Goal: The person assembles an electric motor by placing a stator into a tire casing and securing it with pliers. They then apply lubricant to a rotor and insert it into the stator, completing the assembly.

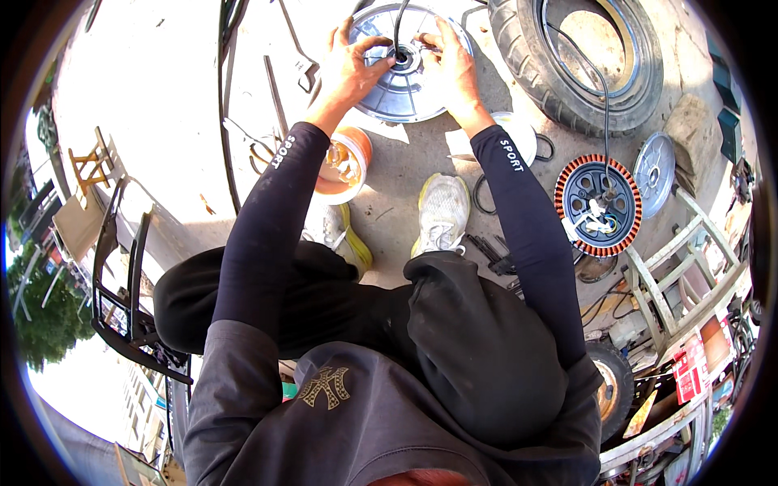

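Observation:
A silver round ribbed motor cover point(409, 99) lies in front of me with a black cable point(400, 23) running out of its central hole. My left hand point(354, 66) rests over the cover's left side. Its thumb and forefinger reach to the hub ring beside the cable, with a gap between them, and the other fingers stretch toward the far rim. On the right side my right hand point(456, 71) touches the cover, fingers apart and tips near the hub. Anything small under the fingertips is too fine to make out.
A tyre on its rim point(519, 57) lies at the far right. Nearer are a copper-wound stator point(567, 190), another silver cover point(655, 170) and a metal frame point(648, 292). An orange tub point(356, 142) stands by my left forearm. Long bars point(275, 97) lie left of it.

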Motion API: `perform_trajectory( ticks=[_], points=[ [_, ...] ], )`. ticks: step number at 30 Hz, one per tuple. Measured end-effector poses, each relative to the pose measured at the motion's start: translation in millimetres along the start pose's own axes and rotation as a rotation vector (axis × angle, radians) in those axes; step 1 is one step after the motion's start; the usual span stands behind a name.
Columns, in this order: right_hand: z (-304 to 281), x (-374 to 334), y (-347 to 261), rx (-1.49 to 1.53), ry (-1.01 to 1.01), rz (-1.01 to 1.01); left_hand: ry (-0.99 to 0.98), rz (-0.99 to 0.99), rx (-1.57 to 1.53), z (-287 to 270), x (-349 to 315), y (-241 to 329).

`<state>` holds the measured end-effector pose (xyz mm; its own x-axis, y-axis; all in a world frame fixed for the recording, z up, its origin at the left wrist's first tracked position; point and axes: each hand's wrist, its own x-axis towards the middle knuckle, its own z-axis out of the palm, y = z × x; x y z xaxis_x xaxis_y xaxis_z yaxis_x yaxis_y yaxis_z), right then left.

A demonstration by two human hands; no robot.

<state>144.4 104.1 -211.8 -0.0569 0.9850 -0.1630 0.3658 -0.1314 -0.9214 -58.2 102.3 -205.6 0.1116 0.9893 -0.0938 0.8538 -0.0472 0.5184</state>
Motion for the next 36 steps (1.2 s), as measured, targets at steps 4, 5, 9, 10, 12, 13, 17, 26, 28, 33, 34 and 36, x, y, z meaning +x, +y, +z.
perform_trajectory(
  ticks=[4,5,9,10,12,13,17,26,28,33,34,36],
  points=[
    [1,2,10,-0.048,0.026,-0.029,-0.002,-0.007,-0.009,1,-1,-6],
    [1,3,12,-0.100,0.044,-0.072,0.003,-0.012,-0.014,1,-2,-5],
    [2,11,8,-0.233,0.038,0.004,-0.027,-0.082,0.036,0,2,2],
    [1,14,4,-0.226,0.002,0.037,-0.027,-0.101,0.028,-1,3,3],
    [-2,19,-1,-0.212,-0.068,0.105,-0.028,-0.137,0.010,-3,6,6],
    [-3,22,1,-0.172,-0.085,0.132,-0.039,-0.149,0.042,-4,8,9],
    [0,31,22,0.017,-0.124,0.227,-0.074,-0.172,0.073,-6,11,14],
    [-2,37,26,-0.010,-0.167,0.234,-0.062,-0.142,-0.022,2,10,2],
    [-2,38,24,-0.044,-0.166,0.216,-0.063,-0.151,-0.039,4,12,-1],
    [-8,39,3,-0.125,-0.250,0.251,-0.049,-0.180,-0.061,9,13,-10],
    [-10,39,-1,-0.125,-0.269,0.249,-0.064,-0.199,-0.067,8,13,-9],
    [-12,42,-4,-0.117,-0.302,0.288,-0.094,-0.236,-0.079,6,13,-6]
  ],
)
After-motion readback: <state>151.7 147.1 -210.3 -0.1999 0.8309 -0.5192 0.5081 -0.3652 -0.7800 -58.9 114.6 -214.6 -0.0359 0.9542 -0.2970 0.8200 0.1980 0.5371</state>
